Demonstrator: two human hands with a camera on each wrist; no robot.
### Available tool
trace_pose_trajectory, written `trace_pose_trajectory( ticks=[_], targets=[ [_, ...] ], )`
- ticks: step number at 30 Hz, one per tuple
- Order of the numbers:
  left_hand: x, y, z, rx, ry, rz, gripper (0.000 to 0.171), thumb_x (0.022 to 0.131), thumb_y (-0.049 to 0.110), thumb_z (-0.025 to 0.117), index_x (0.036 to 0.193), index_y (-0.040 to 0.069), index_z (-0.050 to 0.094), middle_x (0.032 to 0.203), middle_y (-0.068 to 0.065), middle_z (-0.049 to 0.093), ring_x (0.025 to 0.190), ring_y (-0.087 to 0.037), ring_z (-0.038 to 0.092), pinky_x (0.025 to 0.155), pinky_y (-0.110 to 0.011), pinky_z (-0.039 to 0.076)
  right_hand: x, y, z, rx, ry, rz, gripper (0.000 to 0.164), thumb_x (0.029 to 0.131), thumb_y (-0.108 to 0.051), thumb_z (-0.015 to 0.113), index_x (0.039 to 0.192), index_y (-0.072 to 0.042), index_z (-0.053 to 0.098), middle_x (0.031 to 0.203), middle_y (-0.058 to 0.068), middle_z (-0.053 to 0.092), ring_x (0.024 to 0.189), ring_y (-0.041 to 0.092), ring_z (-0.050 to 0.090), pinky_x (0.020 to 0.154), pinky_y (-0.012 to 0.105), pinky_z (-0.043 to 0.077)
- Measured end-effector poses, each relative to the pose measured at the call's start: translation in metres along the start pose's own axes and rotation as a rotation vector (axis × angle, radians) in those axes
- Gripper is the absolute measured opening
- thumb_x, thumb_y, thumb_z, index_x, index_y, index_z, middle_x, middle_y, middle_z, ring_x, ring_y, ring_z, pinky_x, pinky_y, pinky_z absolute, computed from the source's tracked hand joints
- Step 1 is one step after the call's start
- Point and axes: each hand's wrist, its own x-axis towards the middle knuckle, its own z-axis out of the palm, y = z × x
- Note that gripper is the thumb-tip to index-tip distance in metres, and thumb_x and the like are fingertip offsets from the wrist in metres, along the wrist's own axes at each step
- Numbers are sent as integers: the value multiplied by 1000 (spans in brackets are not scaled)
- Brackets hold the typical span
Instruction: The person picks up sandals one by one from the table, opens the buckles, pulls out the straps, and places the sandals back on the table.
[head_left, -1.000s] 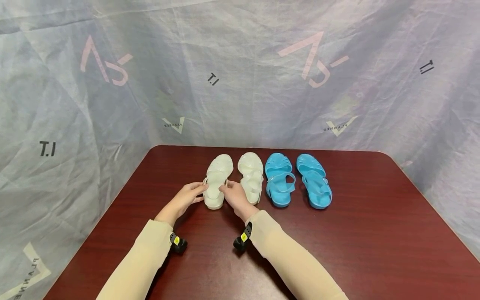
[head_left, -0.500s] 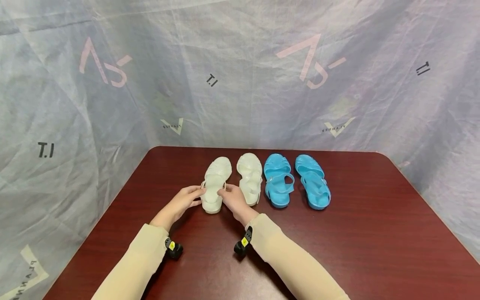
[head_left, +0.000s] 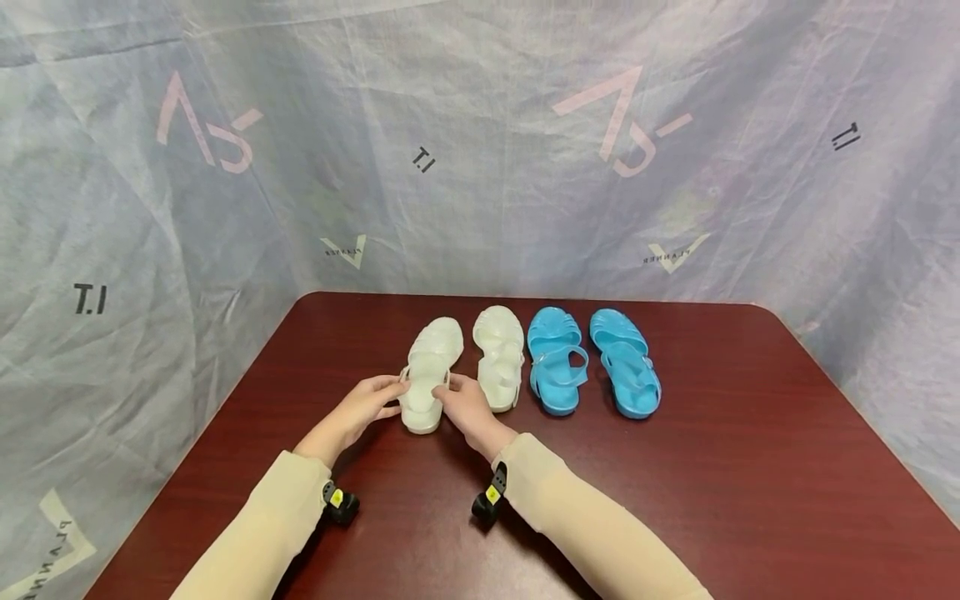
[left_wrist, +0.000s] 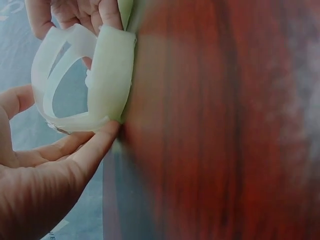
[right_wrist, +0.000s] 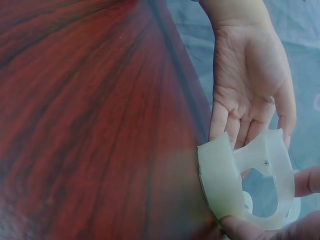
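In the head view a white sandal [head_left: 426, 375] lies on the table, its toe angled away and a little to the right, between my two hands. My left hand [head_left: 360, 408] holds its left side, thumb over the edge and fingers along the outside. The right side is pinched by my right hand [head_left: 471, 410], whose thumb reaches onto the insole. The left wrist view shows the sandal's heel [left_wrist: 114, 70] end-on, with fingers at its lower edge. From the right wrist, the same pale heel [right_wrist: 220, 172] and back strap appear. A second white sandal [head_left: 501, 354] lies just to the right.
Two blue sandals, the nearer one [head_left: 555, 358] and the outer one [head_left: 628, 367], lie right of the white pair, toes to the back. The dark red table [head_left: 750, 450] ends at a grey cloth backdrop [head_left: 495, 192].
The held white sandal has slid towards me and slightly left, away from the other white one, with both hands moving along. The other three sandals keep their places.
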Motion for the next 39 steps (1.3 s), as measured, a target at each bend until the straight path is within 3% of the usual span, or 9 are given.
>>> trace_pose_trajectory(
  ticks=[14,26,39],
  targets=[
    [-8,2,6,6,34,-2,60,100,31,53,143,-7,37,146,-25,40,138,-37,37,107,-45,42,-5,3,-1,80,-46,-3,54,96,-18,57,141,7,42,138,23,52,127,32,51,104,44,44],
    [-13,1,11,18,53,1,59,99,30,54,141,-8,38,145,-26,42,137,-37,40,104,-43,45,-7,4,-6,163,-75,79,50,93,-16,62,135,8,49,134,20,55,123,28,54,102,41,46],
    [-19,0,16,-1,71,3,56,99,28,55,139,-9,41,142,-25,45,134,-36,43,101,-41,48,-14,3,-6,205,-78,118,52,94,-14,60,137,10,45,139,22,49,130,33,48,107,45,42]
  ],
)
